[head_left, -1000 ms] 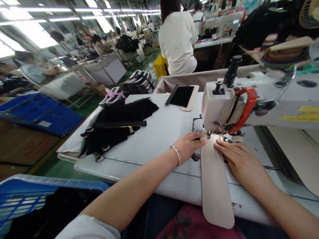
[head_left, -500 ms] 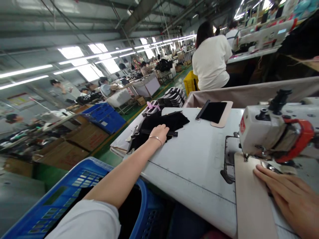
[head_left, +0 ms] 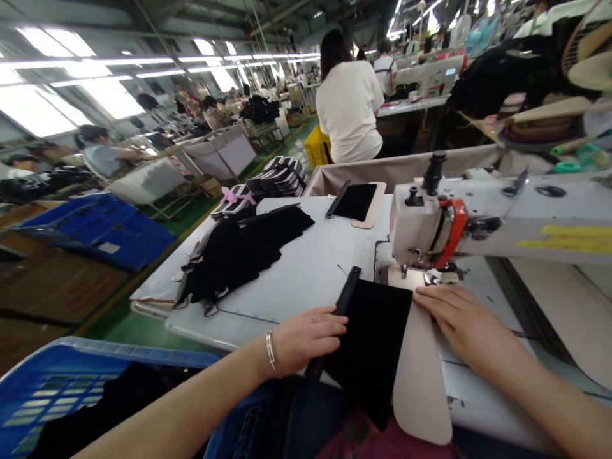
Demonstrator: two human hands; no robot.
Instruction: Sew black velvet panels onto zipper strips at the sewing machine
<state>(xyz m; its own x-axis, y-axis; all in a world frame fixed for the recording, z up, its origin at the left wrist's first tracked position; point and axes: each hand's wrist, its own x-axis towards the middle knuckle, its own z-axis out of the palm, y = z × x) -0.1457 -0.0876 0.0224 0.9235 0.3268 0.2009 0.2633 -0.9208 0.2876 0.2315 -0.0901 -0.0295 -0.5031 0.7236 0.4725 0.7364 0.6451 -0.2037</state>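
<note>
My left hand (head_left: pixel 306 341), with a bracelet at the wrist, grips the dark strip along the left edge of a black fabric piece (head_left: pixel 375 338). The thumb is hidden. That fabric's right edge meets a beige panel (head_left: pixel 421 382) with rounded corners, whose far end lies under the sewing machine's head (head_left: pixel 415 223). Fingers stretched out, my right hand (head_left: pixel 466 319) lies flat on the panel's right edge, close to the presser foot. Farther left on the white table (head_left: pixel 296 268) is a fanned pile of black fabric pieces (head_left: pixel 243 248).
A beige panel with black fabric (head_left: pixel 356 201) lies at the table's back. Bundled striped pieces (head_left: pixel 280 177) stand beyond the left corner. A blue basket (head_left: pixel 143 347) holding black material is at lower left. A person in a white shirt (head_left: pixel 349 111) sits ahead, beyond a cloth-sided bin (head_left: pixel 329 178).
My left hand has come back from the pile with one black piece and brought it against the beige panel. The view has turned right. My right hand stays on the panel.
</note>
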